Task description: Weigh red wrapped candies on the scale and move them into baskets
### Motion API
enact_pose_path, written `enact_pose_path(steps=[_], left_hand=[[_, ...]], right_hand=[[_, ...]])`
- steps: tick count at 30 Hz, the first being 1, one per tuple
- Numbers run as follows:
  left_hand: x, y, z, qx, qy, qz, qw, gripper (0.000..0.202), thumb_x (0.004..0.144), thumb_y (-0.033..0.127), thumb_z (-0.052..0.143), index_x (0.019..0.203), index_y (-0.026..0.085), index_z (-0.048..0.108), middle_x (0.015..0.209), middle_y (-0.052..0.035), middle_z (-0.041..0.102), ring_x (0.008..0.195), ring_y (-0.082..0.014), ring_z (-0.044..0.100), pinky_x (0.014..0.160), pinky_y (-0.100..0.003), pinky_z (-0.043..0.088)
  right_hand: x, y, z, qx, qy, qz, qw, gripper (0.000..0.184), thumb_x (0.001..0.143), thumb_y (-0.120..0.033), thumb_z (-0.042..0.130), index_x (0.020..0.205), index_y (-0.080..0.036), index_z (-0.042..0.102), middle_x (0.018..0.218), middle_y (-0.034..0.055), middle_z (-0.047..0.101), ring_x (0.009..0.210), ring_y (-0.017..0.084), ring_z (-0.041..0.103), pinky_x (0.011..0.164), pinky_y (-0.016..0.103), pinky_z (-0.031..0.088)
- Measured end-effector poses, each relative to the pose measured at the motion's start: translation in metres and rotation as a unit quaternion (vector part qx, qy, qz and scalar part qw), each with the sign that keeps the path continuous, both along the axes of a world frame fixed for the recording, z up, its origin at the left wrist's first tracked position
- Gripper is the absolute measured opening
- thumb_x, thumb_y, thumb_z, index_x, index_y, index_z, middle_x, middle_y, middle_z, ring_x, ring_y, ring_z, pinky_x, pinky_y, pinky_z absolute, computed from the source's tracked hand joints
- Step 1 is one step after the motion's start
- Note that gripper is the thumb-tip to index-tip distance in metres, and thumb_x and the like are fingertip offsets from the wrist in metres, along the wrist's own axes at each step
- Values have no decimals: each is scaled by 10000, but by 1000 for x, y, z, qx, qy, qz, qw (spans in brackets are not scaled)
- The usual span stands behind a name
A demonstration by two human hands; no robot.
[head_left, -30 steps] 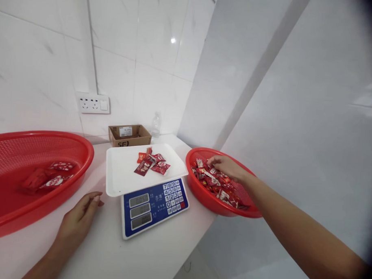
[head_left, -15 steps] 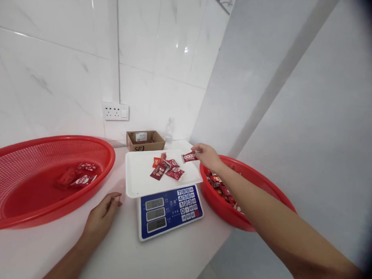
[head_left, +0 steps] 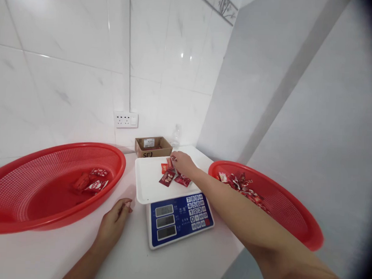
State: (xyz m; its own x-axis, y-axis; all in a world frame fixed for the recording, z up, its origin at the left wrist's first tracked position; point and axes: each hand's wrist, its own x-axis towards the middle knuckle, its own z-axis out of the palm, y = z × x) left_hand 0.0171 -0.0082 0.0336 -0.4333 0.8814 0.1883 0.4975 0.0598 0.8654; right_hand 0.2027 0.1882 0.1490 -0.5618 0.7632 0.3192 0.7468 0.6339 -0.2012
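Observation:
My right hand [head_left: 181,162] reaches over the white tray [head_left: 148,183] of a blue digital scale [head_left: 180,220], fingers pinched on a red candy packet [head_left: 170,163] at the small pile of red packets [head_left: 172,177]. My left hand [head_left: 114,223] rests on the white counter just left of the scale, fingers loosely curled, holding nothing I can see. To the right, a red basket [head_left: 293,224] holds several red candy packets [head_left: 242,186]. A large red basket [head_left: 34,199] on the left holds a few packets [head_left: 89,182].
A small open cardboard box [head_left: 153,147] and a clear bottle [head_left: 175,136] stand against the tiled wall behind the scale. A wall socket [head_left: 125,119] is above the counter. The counter's edge runs under the right basket, which overhangs it.
My right hand lifted a packet out of the right basket and carried it left over the scale tray to the pile. The view shifted right and upward. My left hand stayed put.

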Motion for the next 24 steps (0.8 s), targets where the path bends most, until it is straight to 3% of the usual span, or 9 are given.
enact_pose_path(steps=[5,8,13,17,21,24], left_hand=[[-1,1,-1,-13,0,-8,1000,359,794,510,398,919,219,567,768,-11,643,809,-199,612,736,-286,467],[-1,1,-1,-7,3,-12,1000,365,795,512,395,921,217,569,760,-9,643,802,-199,615,729,-288,469],[0,-1,2,-5,2,-10,1000,369,790,516,398,904,212,572,758,-13,645,799,-199,613,735,-290,469],[1,-2,4,-11,0,-10,1000,368,785,519,398,901,216,573,759,-14,648,798,-201,613,735,-290,470],[1,-1,3,-10,4,-4,1000,373,784,523,399,902,221,583,755,-14,653,798,-208,621,721,-295,477],[0,-1,2,-8,5,-5,1000,373,783,522,411,917,223,589,770,-9,656,813,-208,622,733,-296,474]], right_hand=[[6,0,3,-35,-6,0,999,251,887,-297,398,1038,-206,576,1019,48,657,921,182,584,760,263,409],[14,3,-2,-62,-28,15,998,282,838,-346,489,1061,-200,581,1066,66,647,951,207,584,776,276,413],[30,4,-10,-89,-52,33,994,417,768,-300,570,1169,-197,520,1136,90,615,986,244,574,798,308,419],[38,4,-7,-108,-58,45,991,472,745,-239,582,1210,-214,497,1170,85,598,987,237,577,808,308,428],[32,4,-4,-111,-52,90,988,417,749,-264,588,1160,-201,560,1210,77,574,1092,234,522,913,304,384],[23,3,-6,-115,-39,108,987,481,765,-292,575,1229,-182,512,1289,86,515,1178,232,458,984,314,332]])
